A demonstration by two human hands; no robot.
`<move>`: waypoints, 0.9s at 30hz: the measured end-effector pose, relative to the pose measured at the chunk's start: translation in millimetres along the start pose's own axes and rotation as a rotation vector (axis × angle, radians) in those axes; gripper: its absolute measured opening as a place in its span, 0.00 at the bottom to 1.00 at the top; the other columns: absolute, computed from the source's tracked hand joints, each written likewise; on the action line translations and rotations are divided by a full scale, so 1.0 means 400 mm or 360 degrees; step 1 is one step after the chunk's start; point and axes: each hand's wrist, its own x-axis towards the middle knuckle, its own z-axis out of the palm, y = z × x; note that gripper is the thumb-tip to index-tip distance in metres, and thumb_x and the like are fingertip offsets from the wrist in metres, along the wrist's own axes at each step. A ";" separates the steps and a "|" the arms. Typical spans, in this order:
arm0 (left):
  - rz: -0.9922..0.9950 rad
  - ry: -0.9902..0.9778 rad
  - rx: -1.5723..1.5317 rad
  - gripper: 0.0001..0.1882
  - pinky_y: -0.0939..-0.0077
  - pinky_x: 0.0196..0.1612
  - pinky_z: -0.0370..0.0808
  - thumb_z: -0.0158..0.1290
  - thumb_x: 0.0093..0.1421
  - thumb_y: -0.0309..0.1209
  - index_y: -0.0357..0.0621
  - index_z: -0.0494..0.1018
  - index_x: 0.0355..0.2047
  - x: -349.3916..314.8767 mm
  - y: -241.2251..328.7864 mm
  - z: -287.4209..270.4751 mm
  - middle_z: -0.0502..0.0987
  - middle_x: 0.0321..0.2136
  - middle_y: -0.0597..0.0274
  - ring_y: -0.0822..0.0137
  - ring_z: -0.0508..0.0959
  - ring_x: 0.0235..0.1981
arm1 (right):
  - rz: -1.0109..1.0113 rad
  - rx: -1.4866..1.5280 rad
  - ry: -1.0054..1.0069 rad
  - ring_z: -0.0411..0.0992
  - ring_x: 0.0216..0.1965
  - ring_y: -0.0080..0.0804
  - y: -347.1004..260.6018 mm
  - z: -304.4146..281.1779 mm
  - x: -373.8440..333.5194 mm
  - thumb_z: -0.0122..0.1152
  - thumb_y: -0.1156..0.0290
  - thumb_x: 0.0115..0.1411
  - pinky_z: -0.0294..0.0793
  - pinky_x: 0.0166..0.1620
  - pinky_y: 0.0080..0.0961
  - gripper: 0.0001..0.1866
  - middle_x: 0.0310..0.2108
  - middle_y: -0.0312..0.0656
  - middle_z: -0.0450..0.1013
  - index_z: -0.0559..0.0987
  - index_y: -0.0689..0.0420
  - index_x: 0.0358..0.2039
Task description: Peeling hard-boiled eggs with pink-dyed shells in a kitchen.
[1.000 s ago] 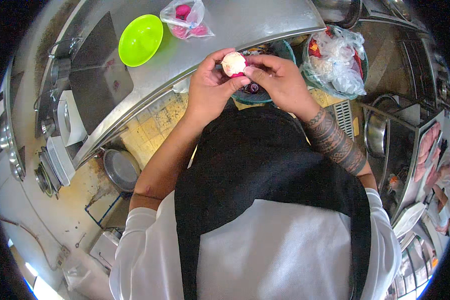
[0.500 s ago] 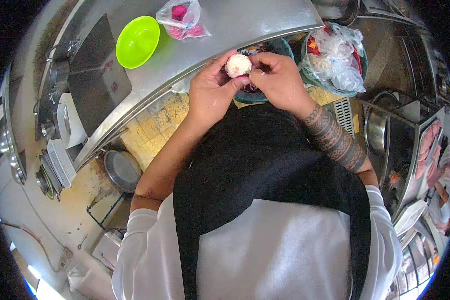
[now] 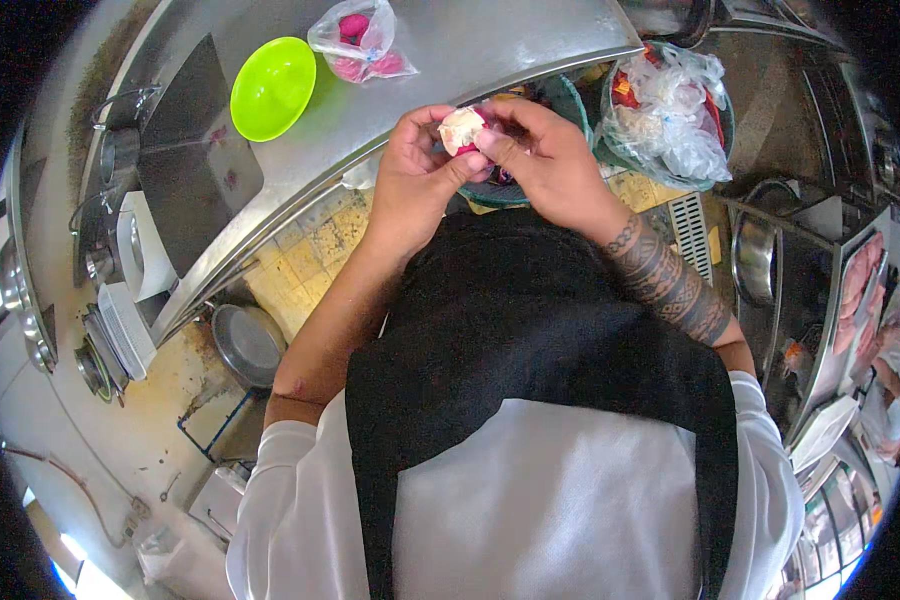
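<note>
A pink-shelled egg (image 3: pixel 459 131), partly peeled with its pale inside showing, is held up between my hands beyond the black apron. My left hand (image 3: pixel 410 165) is closed around its left and lower side. The right hand (image 3: pixel 550 160) has its thumb and fingers pressed against the egg's right side, where pink shell shows. Directly below is a dark green bin (image 3: pixel 570 105) with scraps in it. On the steel counter (image 3: pixel 480 40) ahead lie a lime-green bowl (image 3: pixel 273 90) and a clear plastic bag (image 3: pixel 375 40) with several pink eggs.
Right of the first bin, another bin (image 3: pixel 667 125) overflows with clear plastic bags. The counter's raised front edge runs diagonally beyond my hands. A sink basin (image 3: pixel 195 150) is at the left, with a grey pan (image 3: pixel 248 345) lower down. At the right stands a shelf with a metal pot (image 3: pixel 755 255).
My hands have shifted slightly left with the egg. It is turned, and its pale face looks rougher, with pink shell showing at its lower edge. The right thumb has moved onto the egg's face.
</note>
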 end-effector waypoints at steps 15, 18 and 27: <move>0.0055 0.0011 -0.0084 0.28 0.70 0.46 0.84 0.63 0.61 0.22 0.38 0.63 0.58 -0.016 0.004 0.013 0.75 0.48 0.55 0.65 0.79 0.47 | -0.0508 -0.0410 0.0184 0.77 0.37 0.50 0.024 0.007 -0.007 0.58 0.74 0.63 0.76 0.43 0.38 0.14 0.34 0.51 0.76 0.80 0.62 0.48; 0.0004 0.0036 -0.0048 0.28 0.71 0.44 0.84 0.64 0.60 0.21 0.38 0.65 0.57 -0.018 0.007 0.005 0.75 0.48 0.57 0.67 0.79 0.46 | -0.0392 -0.0390 0.0092 0.77 0.37 0.48 -0.005 0.013 -0.009 0.62 0.71 0.63 0.77 0.43 0.37 0.15 0.37 0.52 0.77 0.79 0.63 0.49; 0.0000 0.0007 0.0109 0.26 0.72 0.43 0.84 0.65 0.59 0.22 0.34 0.67 0.55 -0.030 0.031 0.009 0.77 0.46 0.55 0.67 0.80 0.43 | -0.0571 -0.0521 0.0149 0.78 0.38 0.52 0.005 0.018 -0.010 0.60 0.70 0.64 0.78 0.42 0.38 0.14 0.37 0.54 0.79 0.80 0.64 0.47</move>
